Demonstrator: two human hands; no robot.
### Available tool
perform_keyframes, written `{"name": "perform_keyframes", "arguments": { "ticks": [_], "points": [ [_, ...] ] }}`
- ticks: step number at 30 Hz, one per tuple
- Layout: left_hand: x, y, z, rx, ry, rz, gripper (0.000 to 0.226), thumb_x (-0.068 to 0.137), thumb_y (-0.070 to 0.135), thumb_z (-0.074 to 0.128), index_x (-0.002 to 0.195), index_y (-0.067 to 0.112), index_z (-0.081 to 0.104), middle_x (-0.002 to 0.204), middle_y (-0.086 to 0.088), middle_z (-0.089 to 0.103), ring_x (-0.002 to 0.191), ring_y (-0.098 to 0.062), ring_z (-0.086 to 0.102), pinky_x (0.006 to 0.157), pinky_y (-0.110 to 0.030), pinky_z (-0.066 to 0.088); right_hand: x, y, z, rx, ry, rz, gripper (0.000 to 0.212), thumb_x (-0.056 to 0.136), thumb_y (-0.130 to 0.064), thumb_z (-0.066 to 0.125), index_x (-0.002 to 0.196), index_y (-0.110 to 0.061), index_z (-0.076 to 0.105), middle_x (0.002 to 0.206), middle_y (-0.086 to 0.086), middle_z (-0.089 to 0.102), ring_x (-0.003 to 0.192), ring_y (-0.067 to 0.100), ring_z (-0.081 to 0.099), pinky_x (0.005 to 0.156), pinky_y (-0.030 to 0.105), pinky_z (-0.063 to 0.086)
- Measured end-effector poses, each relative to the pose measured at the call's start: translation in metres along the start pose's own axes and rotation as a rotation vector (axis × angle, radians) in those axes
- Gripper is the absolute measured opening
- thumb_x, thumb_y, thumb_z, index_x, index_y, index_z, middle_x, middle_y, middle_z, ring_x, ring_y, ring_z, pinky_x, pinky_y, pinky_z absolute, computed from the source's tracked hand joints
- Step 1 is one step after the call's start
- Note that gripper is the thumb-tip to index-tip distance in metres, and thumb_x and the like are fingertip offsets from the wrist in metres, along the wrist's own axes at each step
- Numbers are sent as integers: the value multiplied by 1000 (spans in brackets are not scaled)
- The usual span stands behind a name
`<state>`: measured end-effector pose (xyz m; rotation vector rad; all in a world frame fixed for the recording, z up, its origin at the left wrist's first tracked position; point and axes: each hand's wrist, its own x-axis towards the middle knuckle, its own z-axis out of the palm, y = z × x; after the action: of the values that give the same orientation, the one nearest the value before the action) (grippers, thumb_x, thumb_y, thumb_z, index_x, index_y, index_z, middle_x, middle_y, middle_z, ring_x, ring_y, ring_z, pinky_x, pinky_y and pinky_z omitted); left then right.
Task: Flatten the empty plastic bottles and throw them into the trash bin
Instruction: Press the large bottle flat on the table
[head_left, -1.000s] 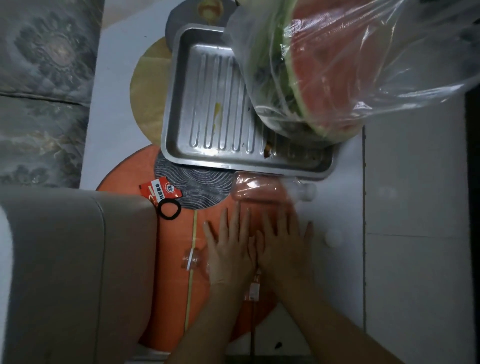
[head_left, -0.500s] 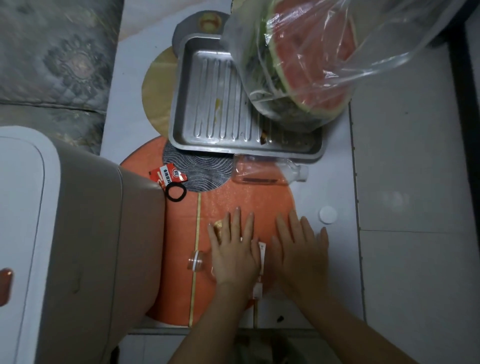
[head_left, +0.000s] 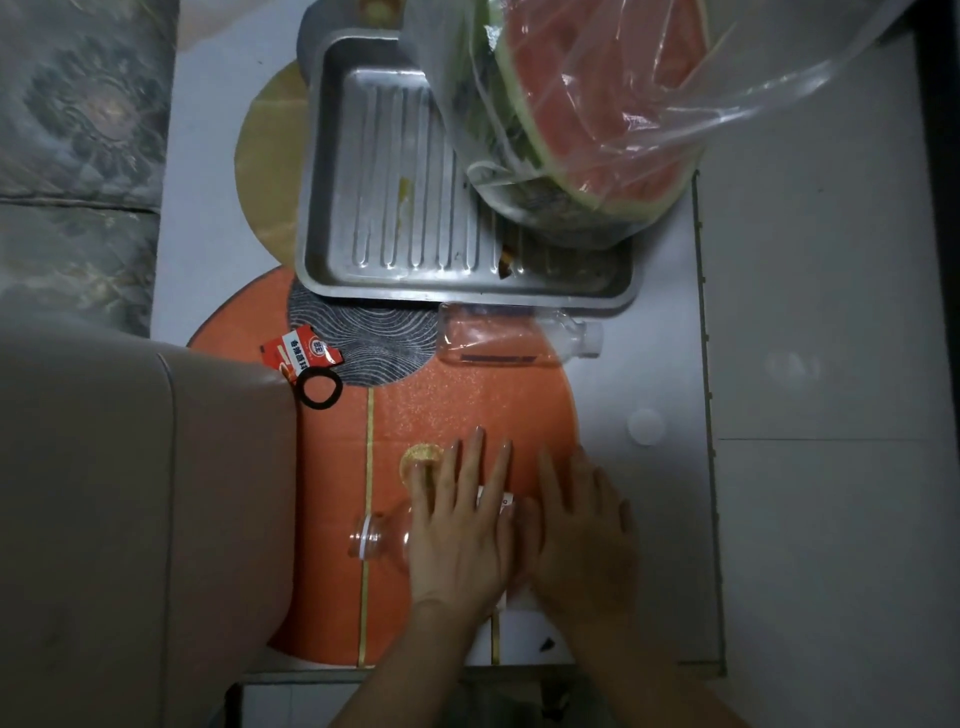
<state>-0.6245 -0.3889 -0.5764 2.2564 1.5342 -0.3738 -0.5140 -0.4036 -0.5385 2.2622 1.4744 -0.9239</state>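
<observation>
A clear plastic bottle (head_left: 379, 538) lies on its side on the orange mat, its open neck pointing left. My left hand (head_left: 462, 525) lies flat on its body, fingers spread. My right hand (head_left: 582, 530) lies flat beside it on the bottle's right end, which is hidden beneath. A second clear bottle (head_left: 511, 340) with a white cap lies just in front of the metal tray. A loose white cap (head_left: 645, 426) sits on the table to the right. The beige trash bin (head_left: 140, 509) stands at the left, its lid side towards me.
A ribbed metal tray (head_left: 395, 208) sits at the back with a plastic bag of watermelon rind (head_left: 608, 119) resting on its right end. A red sachet (head_left: 298, 353) and a black hair tie (head_left: 320, 389) lie by the bin. The table's edge (head_left: 709, 467) runs down the right.
Both hands stay flat on the bottle. My right hand has slid a little right, apart from the left at the fingers. The view shifted, so the bin shows differently.
</observation>
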Motion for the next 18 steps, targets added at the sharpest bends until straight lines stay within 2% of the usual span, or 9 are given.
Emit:
{"name": "perform_keyframes", "arguments": {
  "ticks": [3, 6, 7, 10, 14, 18],
  "points": [
    [2, 0, 1, 3, -15, 4, 59, 92, 38, 26, 148, 19, 27, 155, -10, 26, 142, -30, 26, 114, -55, 0, 3, -2, -2, 3, -4, 14, 63, 87, -51, 23, 136, -18, 45, 137, 19, 53, 117, 41, 56, 88, 57, 52],
    [3, -1, 1, -2, -34, 6, 59, 93, 39, 24, 148, 18, 27, 155, -10, 26, 142, -31, 26, 114, -57, 4, 5, -2, -4, -14, -45, 29, 69, 91, -56, 8, 136, -19, 44, 138, 18, 52, 117, 40, 56, 89, 55, 51],
    [4, -1, 2, 0, -35, 4, 58, 93, 39, 25, 147, 18, 27, 155, -10, 26, 142, -31, 26, 114, -57, 4, 7, -2, -4, -27, -43, 30, 66, 93, -54, 10, 135, -19, 47, 136, 19, 54, 115, 41, 58, 87, 56, 52],
    [6, 1, 1, 6, -46, 0, 58, 94, 39, 24, 147, 17, 28, 155, -11, 27, 142, -31, 25, 113, -57, 7, 9, -3, -1, -45, -20, 5, 55, 90, -48, 44, 136, -16, 46, 137, 21, 51, 117, 43, 56, 89, 57, 51],
    [6, 1, -2, 0, -50, 2, 58, 93, 38, 25, 146, 17, 30, 154, -11, 28, 141, -31, 27, 112, -57, 10, 8, -2, -2, -44, -10, -10, 63, 85, -49, 26, 131, -15, 51, 131, 20, 58, 109, 41, 61, 84, 53, 54],
    [3, 1, -4, 22, -30, 14, 56, 93, 38, 24, 146, 19, 31, 153, -10, 32, 140, -31, 32, 113, -57, 8, 5, 3, 4, 29, 57, -42, 63, 87, -49, 24, 135, -15, 46, 133, 21, 56, 112, 41, 59, 88, 53, 52]
  ]
}}
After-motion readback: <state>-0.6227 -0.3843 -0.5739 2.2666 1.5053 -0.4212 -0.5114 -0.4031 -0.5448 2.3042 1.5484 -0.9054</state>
